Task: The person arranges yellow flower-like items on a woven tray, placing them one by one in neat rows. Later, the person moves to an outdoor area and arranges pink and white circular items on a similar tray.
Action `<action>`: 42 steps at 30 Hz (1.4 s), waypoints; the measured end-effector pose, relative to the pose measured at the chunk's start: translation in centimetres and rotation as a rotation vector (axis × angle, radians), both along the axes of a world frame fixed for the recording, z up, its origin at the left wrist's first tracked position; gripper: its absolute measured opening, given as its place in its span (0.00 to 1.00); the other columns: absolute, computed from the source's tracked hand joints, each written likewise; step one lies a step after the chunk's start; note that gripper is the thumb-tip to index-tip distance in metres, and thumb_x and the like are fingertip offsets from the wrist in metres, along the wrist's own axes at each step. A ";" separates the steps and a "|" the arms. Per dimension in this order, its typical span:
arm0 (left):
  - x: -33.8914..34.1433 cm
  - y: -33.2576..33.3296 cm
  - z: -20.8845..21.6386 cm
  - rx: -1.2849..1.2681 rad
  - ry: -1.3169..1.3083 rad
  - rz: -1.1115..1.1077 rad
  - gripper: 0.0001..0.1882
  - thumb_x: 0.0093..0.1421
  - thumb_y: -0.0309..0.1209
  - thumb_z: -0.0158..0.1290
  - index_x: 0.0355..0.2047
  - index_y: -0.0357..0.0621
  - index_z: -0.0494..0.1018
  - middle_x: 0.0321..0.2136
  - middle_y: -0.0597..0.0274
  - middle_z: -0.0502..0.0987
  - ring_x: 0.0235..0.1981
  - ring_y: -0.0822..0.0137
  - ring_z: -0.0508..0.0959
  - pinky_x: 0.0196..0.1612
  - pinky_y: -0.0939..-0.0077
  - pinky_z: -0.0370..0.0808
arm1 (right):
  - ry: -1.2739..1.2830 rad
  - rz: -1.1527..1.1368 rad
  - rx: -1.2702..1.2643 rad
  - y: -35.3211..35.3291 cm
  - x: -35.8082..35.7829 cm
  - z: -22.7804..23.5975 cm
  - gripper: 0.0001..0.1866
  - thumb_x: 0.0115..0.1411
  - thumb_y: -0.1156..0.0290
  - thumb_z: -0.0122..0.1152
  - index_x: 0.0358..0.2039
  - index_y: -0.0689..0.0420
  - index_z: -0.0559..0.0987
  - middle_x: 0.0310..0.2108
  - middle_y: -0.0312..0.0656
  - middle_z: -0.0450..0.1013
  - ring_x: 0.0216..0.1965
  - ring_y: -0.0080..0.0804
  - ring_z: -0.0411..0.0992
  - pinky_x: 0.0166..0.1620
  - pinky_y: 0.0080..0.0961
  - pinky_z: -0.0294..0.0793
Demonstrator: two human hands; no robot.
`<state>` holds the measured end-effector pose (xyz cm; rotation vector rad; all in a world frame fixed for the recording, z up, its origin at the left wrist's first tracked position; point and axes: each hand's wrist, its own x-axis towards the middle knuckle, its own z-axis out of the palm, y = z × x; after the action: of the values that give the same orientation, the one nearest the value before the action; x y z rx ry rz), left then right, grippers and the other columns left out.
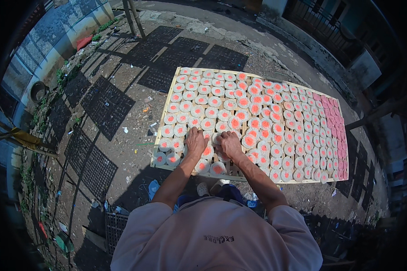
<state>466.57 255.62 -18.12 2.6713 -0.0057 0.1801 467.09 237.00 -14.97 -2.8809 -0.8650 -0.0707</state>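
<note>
Rows of round, pale rice crackers with pink-orange centres (pixel 218 168) lie on a wood-framed slatted rack (pixel 253 179) in front of me. My left hand (pixel 196 143) reaches over the near left part of the rack, its fingers bent together and pointing down among the crackers. Whatever lies under those fingertips is hidden. Just to its right, my right hand (pixel 229 145) has its fingers curled at the edge of a pale cracker (pixel 216 138), which it partly covers. Around the right hand some slats show between the crackers.
Solid pink pieces (pixel 334 131) fill the rack's right end. Dark lattice shadows (pixel 95 153) fall on the littered dirt ground. A wooden post (pixel 133 18) stands at the far left, a wall (pixel 68 31) beyond it. A dark lattice panel (pixel 115 228) lies near my left side.
</note>
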 end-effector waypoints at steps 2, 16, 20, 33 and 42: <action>0.5 -0.3 0.2 -0.049 0.050 -0.003 0.23 0.49 0.36 0.68 0.43 0.38 0.76 0.43 0.50 0.72 0.50 0.49 0.72 0.49 0.56 0.74 | -0.068 0.010 0.131 -0.8 0.2 -0.1 0.16 0.54 0.58 0.67 0.37 0.55 0.82 0.31 0.41 0.78 0.40 0.41 0.75 0.45 0.38 0.72; 0.2 0.1 0.7 -0.166 -0.211 -0.263 0.15 0.51 0.31 0.61 0.39 0.43 0.78 0.47 0.56 0.73 0.49 0.54 0.72 0.53 0.56 0.67 | -0.004 -0.004 0.018 -1.5 5.7 -0.3 0.13 0.53 0.61 0.66 0.35 0.55 0.84 0.35 0.46 0.76 0.42 0.43 0.74 0.46 0.39 0.72; 4.1 1.3 -0.2 -0.069 -0.228 -0.298 0.21 0.48 0.25 0.57 0.46 0.42 0.79 0.50 0.55 0.74 0.53 0.52 0.71 0.55 0.56 0.67 | 0.058 -0.039 0.289 -2.0 6.4 0.9 0.13 0.55 0.60 0.64 0.37 0.54 0.85 0.29 0.46 0.78 0.35 0.45 0.76 0.41 0.42 0.75; 10.4 2.1 1.3 -0.242 0.002 -0.277 0.18 0.54 0.26 0.56 0.46 0.42 0.78 0.41 0.54 0.75 0.45 0.52 0.75 0.49 0.62 0.74 | -0.074 -0.189 0.052 -1.4 10.9 -0.3 0.14 0.52 0.63 0.66 0.38 0.55 0.81 0.38 0.44 0.77 0.43 0.42 0.74 0.48 0.36 0.71; 15.3 4.2 1.1 -0.128 0.021 -0.797 0.24 0.50 0.26 0.61 0.51 0.43 0.76 0.49 0.56 0.71 0.53 0.53 0.71 0.55 0.57 0.71 | 0.196 -0.538 0.288 -1.6 12.0 1.2 0.20 0.56 0.61 0.64 0.49 0.52 0.81 0.40 0.45 0.77 0.42 0.47 0.75 0.45 0.42 0.75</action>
<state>481.84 259.86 -17.03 2.3353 -0.9888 -0.1027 479.05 235.42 -13.75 -2.6986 -0.0268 0.0320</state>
